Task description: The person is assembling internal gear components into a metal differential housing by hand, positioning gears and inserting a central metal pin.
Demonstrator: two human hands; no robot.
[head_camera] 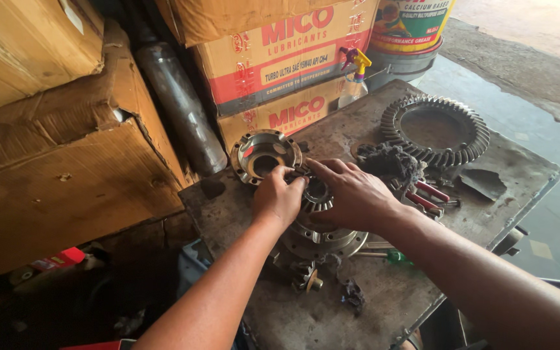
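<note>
On a greasy metal table (390, 298) both my hands rest on a differential housing (324, 240), a round flanged steel case. My left hand (278, 198) pinches at the top left of a bevel gear (317, 194) seated in the housing. My right hand (352, 192) lies over the gear's right side, fingers spread and touching it. A second flanged housing half (264, 154) lies just behind my left hand. A small toothed pinion gear (306, 275) sits in front of the housing.
A large ring gear (435, 129) lies at the table's far right. A dark rag (391, 162), red-handled pliers (426, 198) and a green-handled screwdriver (390, 256) lie near my right hand. Cardboard boxes (280, 58), a spray bottle (356, 78), a metal pipe (183, 110) and a bucket (409, 32) stand behind.
</note>
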